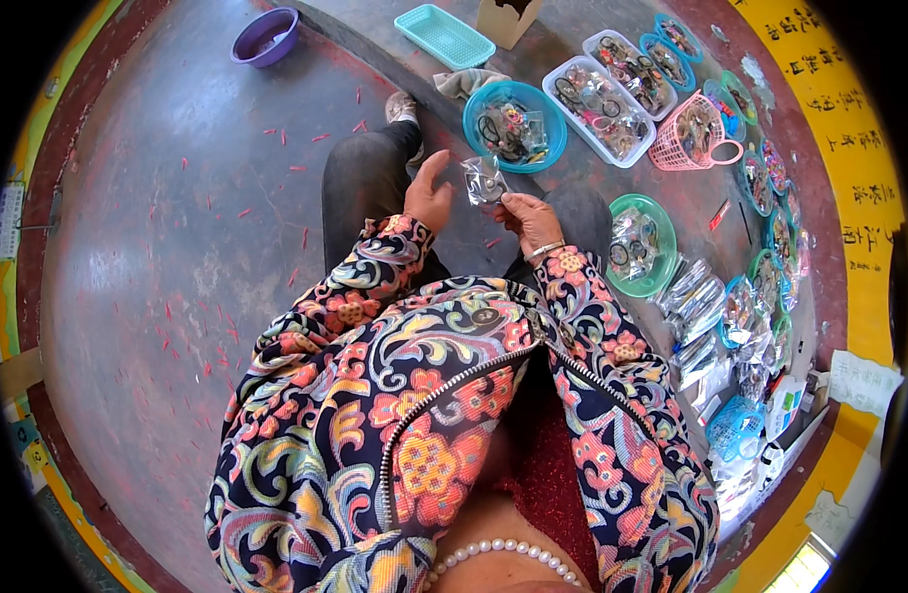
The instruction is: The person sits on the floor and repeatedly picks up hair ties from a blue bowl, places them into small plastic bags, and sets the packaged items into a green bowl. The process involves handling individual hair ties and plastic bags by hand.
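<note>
My right hand [533,219] pinches the lower edge of a small clear plastic bag [485,181] with something dark and ring-like inside, too small to name surely. My left hand [429,194] is just left of the bag, apart from it, fingers loosely stretched and holding nothing visible. Beyond the bag stands a blue round basin [471,117] filled with small bagged items and dark loops. To the right of my right hand, by my knee, a green round basin [664,259] holds more clear bags with dark rings in them.
White rectangular trays [627,161], a pink basket [661,153] and several round baskets of small goods stand at the right. Stacks of clear bags [693,296] lie below them. A teal tray [444,37], cardboard box [503,22] and purple basin [263,40] are farther off.
</note>
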`<action>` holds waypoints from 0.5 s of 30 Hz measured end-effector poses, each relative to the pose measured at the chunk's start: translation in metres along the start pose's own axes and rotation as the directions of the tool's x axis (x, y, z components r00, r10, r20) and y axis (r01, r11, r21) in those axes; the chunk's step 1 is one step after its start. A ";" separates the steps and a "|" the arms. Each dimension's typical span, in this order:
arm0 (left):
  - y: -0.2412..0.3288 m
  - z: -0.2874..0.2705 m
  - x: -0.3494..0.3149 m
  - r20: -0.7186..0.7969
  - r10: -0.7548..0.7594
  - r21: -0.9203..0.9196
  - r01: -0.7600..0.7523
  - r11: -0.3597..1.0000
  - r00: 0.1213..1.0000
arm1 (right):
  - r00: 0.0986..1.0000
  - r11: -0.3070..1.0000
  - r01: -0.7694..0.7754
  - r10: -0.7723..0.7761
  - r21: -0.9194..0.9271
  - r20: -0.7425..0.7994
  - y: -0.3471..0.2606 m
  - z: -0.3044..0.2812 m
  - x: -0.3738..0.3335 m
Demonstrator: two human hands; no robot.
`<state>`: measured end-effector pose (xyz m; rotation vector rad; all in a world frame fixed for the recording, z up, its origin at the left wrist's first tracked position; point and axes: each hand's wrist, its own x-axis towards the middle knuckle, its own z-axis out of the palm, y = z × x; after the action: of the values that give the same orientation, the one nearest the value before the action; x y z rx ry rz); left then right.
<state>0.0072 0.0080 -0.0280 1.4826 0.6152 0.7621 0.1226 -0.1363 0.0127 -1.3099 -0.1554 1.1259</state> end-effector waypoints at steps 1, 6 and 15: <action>0.006 -0.001 0.001 0.059 -0.233 -0.189 0.240 0.952 0.971 | 1.000 1.000 0.018 -0.018 -0.026 -0.017 0.002 -0.002 0.001; 0.024 -0.001 0.000 0.413 -0.568 -0.444 0.702 0.556 0.711 | 0.994 0.980 0.107 -0.107 -0.169 0.010 0.006 -0.003 0.000; 0.028 -0.001 0.000 0.447 -0.561 -0.403 0.716 0.569 0.697 | 0.995 0.894 0.068 -0.026 -0.442 0.100 0.008 -0.004 -0.001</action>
<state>0.0041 0.0068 -0.0003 0.6905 0.6020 0.1049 0.1200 -0.1411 0.0056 -1.6483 -0.5383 1.1489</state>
